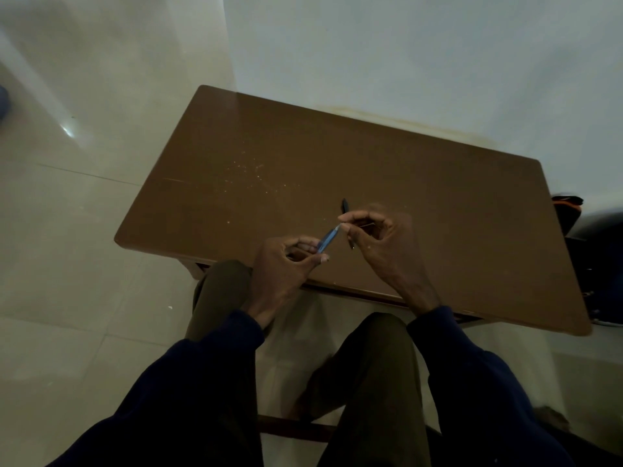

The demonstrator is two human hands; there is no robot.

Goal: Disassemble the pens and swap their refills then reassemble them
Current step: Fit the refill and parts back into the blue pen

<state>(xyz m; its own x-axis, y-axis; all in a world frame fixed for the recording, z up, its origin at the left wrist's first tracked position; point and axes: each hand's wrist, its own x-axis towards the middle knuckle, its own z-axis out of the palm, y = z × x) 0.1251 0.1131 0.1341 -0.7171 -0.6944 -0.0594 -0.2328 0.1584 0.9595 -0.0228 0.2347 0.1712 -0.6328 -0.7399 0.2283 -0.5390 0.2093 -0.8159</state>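
Disassembly step, I judge: my left hand (286, 262) grips the blue pen (326, 240), my right hand (379, 239) pinches its far tip; next wants a steady unscrewing twist.

Blue pen barrel (328, 238), black pen (345, 205), brown table (303, 146) w/ pale specks (249, 173), navy sleeves (209, 382), olive trousers (377, 365)

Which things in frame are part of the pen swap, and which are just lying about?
Job: blue pen, gripped by the left hand and pinched at its tip by the right hand; black pen, partly hidden behind that hand.
Lying about: dark bag with orange trim by the table's right edge; blue object on the floor, far left.
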